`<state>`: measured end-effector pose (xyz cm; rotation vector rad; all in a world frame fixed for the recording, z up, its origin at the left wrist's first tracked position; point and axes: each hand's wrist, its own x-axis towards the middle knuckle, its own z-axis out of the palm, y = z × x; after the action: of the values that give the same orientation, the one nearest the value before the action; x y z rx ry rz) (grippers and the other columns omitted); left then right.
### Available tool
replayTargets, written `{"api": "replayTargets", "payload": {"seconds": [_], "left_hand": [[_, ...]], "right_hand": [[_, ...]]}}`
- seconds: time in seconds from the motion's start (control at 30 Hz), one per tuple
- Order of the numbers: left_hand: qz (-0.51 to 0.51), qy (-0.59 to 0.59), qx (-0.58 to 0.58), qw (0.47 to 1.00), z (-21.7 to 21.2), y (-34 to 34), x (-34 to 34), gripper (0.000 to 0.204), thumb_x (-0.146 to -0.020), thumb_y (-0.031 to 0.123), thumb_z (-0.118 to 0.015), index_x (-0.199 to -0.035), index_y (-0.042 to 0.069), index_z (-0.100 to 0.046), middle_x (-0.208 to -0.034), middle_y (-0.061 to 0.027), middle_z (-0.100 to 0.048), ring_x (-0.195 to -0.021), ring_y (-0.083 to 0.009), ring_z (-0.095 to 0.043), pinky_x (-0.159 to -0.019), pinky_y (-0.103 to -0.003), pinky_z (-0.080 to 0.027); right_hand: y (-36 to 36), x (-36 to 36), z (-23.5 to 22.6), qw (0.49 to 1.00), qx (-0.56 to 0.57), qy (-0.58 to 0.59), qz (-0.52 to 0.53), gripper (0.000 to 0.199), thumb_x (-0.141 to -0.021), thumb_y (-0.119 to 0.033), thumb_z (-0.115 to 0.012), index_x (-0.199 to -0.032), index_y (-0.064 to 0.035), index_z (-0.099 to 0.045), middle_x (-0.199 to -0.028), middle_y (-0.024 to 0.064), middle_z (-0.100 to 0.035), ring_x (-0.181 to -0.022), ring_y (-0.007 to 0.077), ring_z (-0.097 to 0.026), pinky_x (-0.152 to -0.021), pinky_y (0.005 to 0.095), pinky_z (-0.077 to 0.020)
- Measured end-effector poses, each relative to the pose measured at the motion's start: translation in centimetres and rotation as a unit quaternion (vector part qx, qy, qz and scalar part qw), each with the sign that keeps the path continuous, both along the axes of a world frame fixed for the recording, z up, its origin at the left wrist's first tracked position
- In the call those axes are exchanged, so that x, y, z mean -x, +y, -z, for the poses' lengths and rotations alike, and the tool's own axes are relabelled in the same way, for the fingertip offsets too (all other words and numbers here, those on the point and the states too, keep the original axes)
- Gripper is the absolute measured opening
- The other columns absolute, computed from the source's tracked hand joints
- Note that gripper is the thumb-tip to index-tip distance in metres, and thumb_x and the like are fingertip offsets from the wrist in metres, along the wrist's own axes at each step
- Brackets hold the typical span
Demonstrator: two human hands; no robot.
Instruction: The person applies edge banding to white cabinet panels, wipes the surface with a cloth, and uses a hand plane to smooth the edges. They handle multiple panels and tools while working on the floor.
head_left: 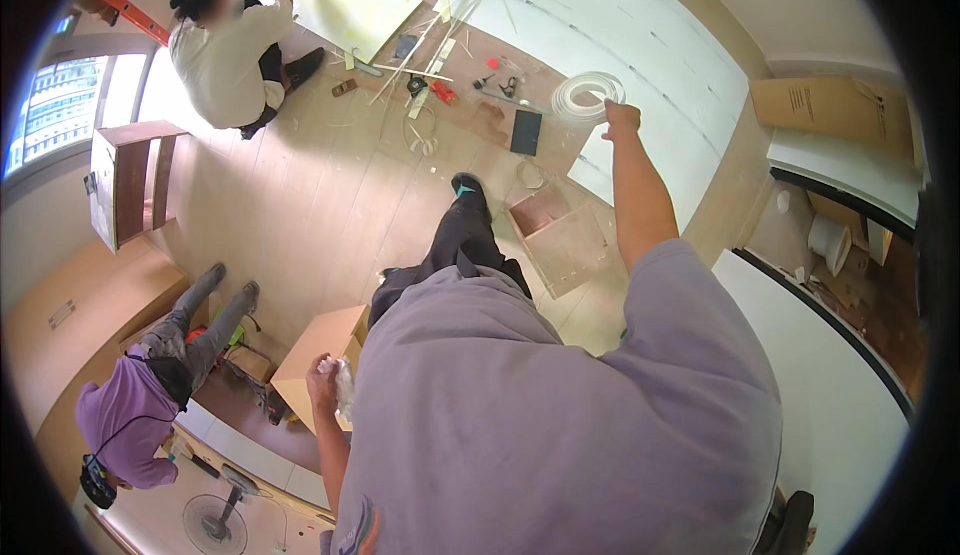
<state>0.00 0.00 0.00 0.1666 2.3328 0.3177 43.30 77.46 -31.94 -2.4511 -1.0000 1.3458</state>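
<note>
The person's right hand [622,121] is at one o'clock, arm outstretched, its forefinger over the rim of a coil of white strip [566,92]; the fingers are part curled and the thumb stands off, so whether they grip cannot be told. The coil overlaps the edge of a large white panel [665,95]; whether it rests there or is lifted is unclear. A dark flat slab [525,133] lies at the coil's eight o'clock. The left hand [321,385], at eight o'clock, is curled round a crumpled white wad [346,391], likely soft and very light. The coil looks light for its breadth, smooth and springy, apt to slip or uncoil if only the outer turn is pinched; the surest hold is probably across all the turns, thumb inside the ring.
</note>
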Motion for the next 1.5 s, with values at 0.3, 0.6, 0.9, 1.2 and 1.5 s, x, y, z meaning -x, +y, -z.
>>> {"api": "replayTargets", "payload": {"seconds": [0.3, 0.6, 0.9, 1.2, 1.5], "left_hand": [[-0.028, -0.025, -0.028, 0.999, 4.0, 3.6, 7.8, 0.042, -0.088, 0.021, -0.082, -0.124, 0.004, -0.069, -0.101, -0.0143, -0.071, -0.086, -0.0212, -0.066, -0.075, -0.036, -0.054], [-0.073, -0.053, -0.033, 0.995, 12.9, -6.1, 21.4, 0.036, -0.084, 0.019, -0.083, -0.118, 0.007, -0.075, -0.100, -0.0120, -0.076, -0.091, -0.0230, -0.070, -0.081, -0.040, -0.057], [-0.183, -0.138, -0.192, 0.954, 14.0, -3.3, 44.0, 0.044, -0.085, 0.026, -0.084, -0.121, 0.004, -0.073, -0.102, -0.0138, -0.076, -0.090, -0.0243, -0.072, -0.079, -0.040, -0.059], [-0.129, -0.132, -0.262, 0.947, 12.2, 6.6, 62.3, 0.042, -0.089, 0.032, -0.080, -0.121, 0.005, -0.073, -0.098, -0.0122, -0.075, -0.083, -0.0220, -0.069, -0.073, -0.038, -0.056], [-0.096, 0.001, -0.281, 0.955, 10.2, 6.8, 84.4, 0.032, -0.090, 0.022, -0.077, -0.116, 0.004, -0.074, -0.101, -0.0120, -0.075, -0.088, -0.0207, -0.069, -0.081, -0.036, -0.056]], "right_hand": [[-5.7, 4.2, -2.1, 0.997, 0.073, -0.006, 0.020, 0.037, -0.096, -0.016, -0.058, -0.124, 0.0081, -0.060, -0.104, 0.0318, -0.067, -0.079, 0.0441, -0.074, -0.056, 0.0568, -0.0636], [-29.0, 21.1, -2.9, 0.828, -0.164, -0.073, -0.531, 0.041, -0.092, -0.025, -0.065, -0.125, -0.0023, -0.071, -0.115, 0.0250, -0.073, -0.112, 0.0372, -0.070, -0.097, 0.0477, -0.0536], [-33.1, 47.2, -10.4, 0.868, 0.145, 0.042, -0.472, 0.040, -0.090, -0.019, -0.073, -0.124, -0.0011, -0.063, -0.100, 0.0113, -0.073, -0.077, 0.0219, -0.072, -0.058, 0.0410, -0.0609], [-33.5, 74.0, -14.0, 0.850, -0.004, 0.119, -0.513, 0.038, -0.086, -0.027, -0.072, -0.113, 0.0003, -0.071, -0.087, 0.0135, -0.074, -0.068, 0.0226, -0.071, -0.059, 0.0382, -0.0583], [-30.9, 101.0, -10.4, 0.713, -0.041, 0.178, -0.677, 0.038, -0.083, -0.037, -0.074, -0.101, -0.0035, -0.076, -0.086, 0.0194, -0.075, -0.070, 0.0308, -0.071, -0.068, 0.0433, -0.0562]]}}
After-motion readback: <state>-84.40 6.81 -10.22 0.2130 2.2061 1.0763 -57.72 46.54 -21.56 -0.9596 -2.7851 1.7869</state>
